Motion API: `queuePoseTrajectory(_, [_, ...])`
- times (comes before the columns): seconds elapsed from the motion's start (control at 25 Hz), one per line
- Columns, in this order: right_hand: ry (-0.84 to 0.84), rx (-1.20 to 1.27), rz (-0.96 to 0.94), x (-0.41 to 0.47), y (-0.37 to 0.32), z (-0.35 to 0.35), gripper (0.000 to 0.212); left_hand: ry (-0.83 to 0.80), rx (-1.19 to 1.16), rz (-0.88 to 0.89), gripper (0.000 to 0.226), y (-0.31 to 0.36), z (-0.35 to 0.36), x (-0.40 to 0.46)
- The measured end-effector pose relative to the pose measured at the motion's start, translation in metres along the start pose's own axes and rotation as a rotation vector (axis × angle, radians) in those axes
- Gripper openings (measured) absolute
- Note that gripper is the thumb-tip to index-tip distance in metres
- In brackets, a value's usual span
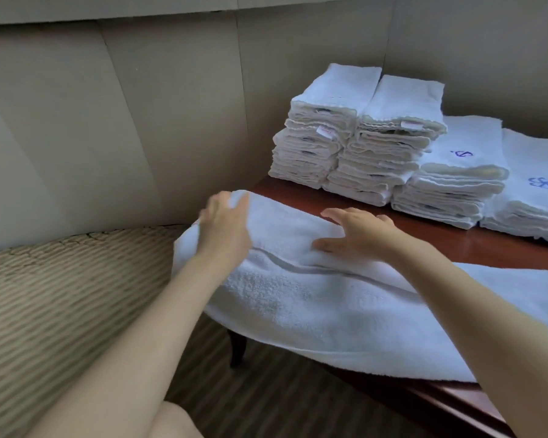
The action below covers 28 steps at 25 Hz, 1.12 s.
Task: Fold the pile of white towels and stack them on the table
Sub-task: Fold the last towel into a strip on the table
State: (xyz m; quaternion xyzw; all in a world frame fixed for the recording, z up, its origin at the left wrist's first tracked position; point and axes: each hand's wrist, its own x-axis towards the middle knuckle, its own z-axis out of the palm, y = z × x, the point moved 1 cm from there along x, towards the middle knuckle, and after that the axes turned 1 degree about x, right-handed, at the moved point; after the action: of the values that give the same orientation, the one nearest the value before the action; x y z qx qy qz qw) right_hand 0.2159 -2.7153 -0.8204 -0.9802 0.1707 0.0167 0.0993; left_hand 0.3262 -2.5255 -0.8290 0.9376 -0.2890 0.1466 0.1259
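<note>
Mid-fold on one large white terry towel with a woven band (pixel 314 298), spread across the near part of the glossy reddish-brown wooden table (pixel 475 238) and hanging over its near and left edges. Left hand (pixel 223 230) at the towel's far left end, blurred with motion; fingers seemingly curled over the folded edge there, though a firm pinch cannot be told for certain. Right hand (pixel 361 233) flat on the upper layer near the middle, fingers straight and spread wide, pressing and holding nothing. A doubled layer already visible along the far side, with its edge running as a ridge across the towel, so probably a lengthwise fold laid and now being smoothed and squared. Behind, well apart from the hands, four stacks of folded white towels: two tall stacks of small folded white cloths with little labels (pixel 355 134) against the padded beige wall panel (pixel 140 121), and two lower stacks of folded white towels with blue embroidered marks (pixel 465 172) to their right. To the left, a striped beige upholstered seat (pixel 60 295), just beside the draped towel end. Next, likely: edges lined up, wrinkles pressed out, then the left end carried across toward the right for a crosswise fold, with care against the overhanging part sliding off the table. Much of the pile apparently done; unfolded remainder out of view.
</note>
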Motion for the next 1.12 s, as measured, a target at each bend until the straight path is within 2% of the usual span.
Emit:
queuePoseTrajectory(0.08, [-0.094,0.087,0.008,-0.014,0.017,-0.008,0.064,-0.151,-0.197,0.315,0.049,0.052,-0.003,-0.001])
queuePoseTrajectory(0.2, [-0.124,0.192,0.042,-0.052,0.056,-0.019,0.054,-0.381,-0.245,0.562,0.032,0.118,0.003,-0.011])
queuePoseTrajectory(0.32, [-0.081,0.187,0.188,-0.102,0.113,-0.025,0.053,-0.412,-0.292,0.650,0.023,0.163,0.012,-0.013])
queuePoseTrajectory(0.44, [0.072,0.071,0.238,-0.146,0.162,-0.034,0.039,-0.394,-0.313,0.761,0.039,0.210,0.025,-0.021])
queuePoseTrajectory(0.56, [0.135,0.105,0.250,-0.189,0.190,-0.037,0.031,-0.422,-0.280,0.871,0.045,0.256,0.035,-0.035])
queuePoseTrajectory(0.64, [0.151,0.121,0.254,-0.212,0.201,-0.033,0.025,-0.428,-0.385,0.872,0.044,0.269,0.039,-0.038])
queuePoseTrajectory(0.72, [0.140,0.297,0.314,-0.233,0.212,-0.031,0.034,-0.402,-0.551,0.834,0.046,0.272,0.039,-0.044])
queuePoseTrajectory(0.8, [0.002,0.581,0.474,-0.249,0.218,-0.036,0.050,-0.400,-0.628,0.826,0.035,0.270,0.038,-0.052])
queuePoseTrajectory(0.84, [-0.087,0.622,0.524,-0.254,0.220,-0.039,0.051,-0.439,-0.599,0.841,0.030,0.270,0.037,-0.056])
queuePoseTrajectory(0.96, [-0.252,0.457,0.576,-0.257,0.222,-0.044,0.049,-0.545,-0.478,0.890,0.025,0.273,0.032,-0.061])
queuePoseTrajectory(1.08, [-0.567,0.391,0.576,-0.261,0.210,-0.055,0.046,-0.448,-0.415,0.883,0.013,0.279,0.029,-0.058])
queuePoseTrajectory(1.12, [-0.581,0.407,0.544,-0.262,0.207,-0.058,0.042,-0.416,-0.408,0.885,0.009,0.281,0.025,-0.057])
